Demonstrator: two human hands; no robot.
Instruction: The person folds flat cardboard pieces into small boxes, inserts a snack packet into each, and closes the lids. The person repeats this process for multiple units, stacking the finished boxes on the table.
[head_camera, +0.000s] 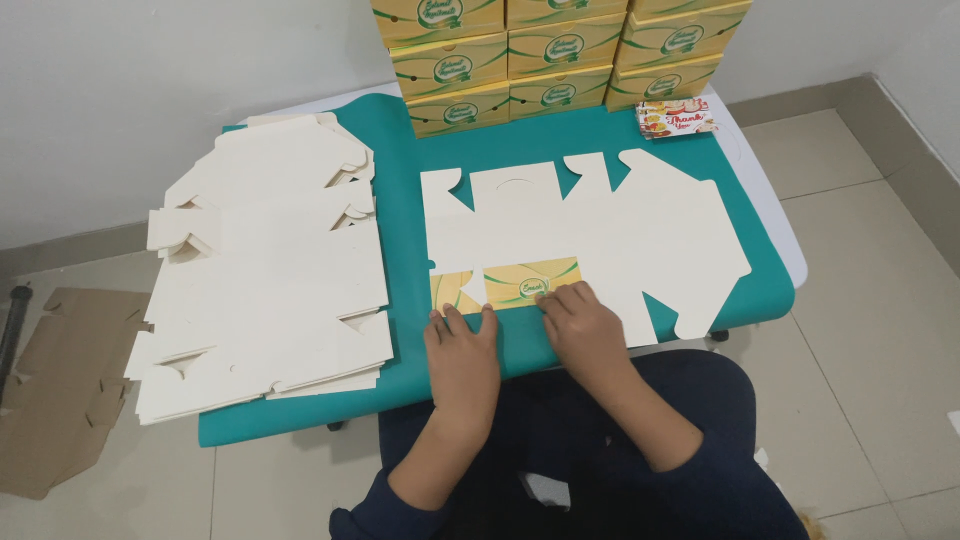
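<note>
The person's dark-trousered lap fills the near edge of the view, and from it both forearms reach onto the table. The left hand lies flat, fingers spread and closed on nothing, pressing the near edge of a flat, die-cut white cardboard box blank whose bottom flap is folded up to show its yellow-and-green printed face. The right hand is also open and flat, fingertips pinning that flap just beside the printed oval. The blank lies in the middle of the teal cloth-covered table. If the hands press unevenly, the crease could run crooked or the thin flap tear. To the left, a loose stack of white flat blanks sits close enough for an elbow to knock askew. Finished yellow boxes stand stacked at the far edge.
</note>
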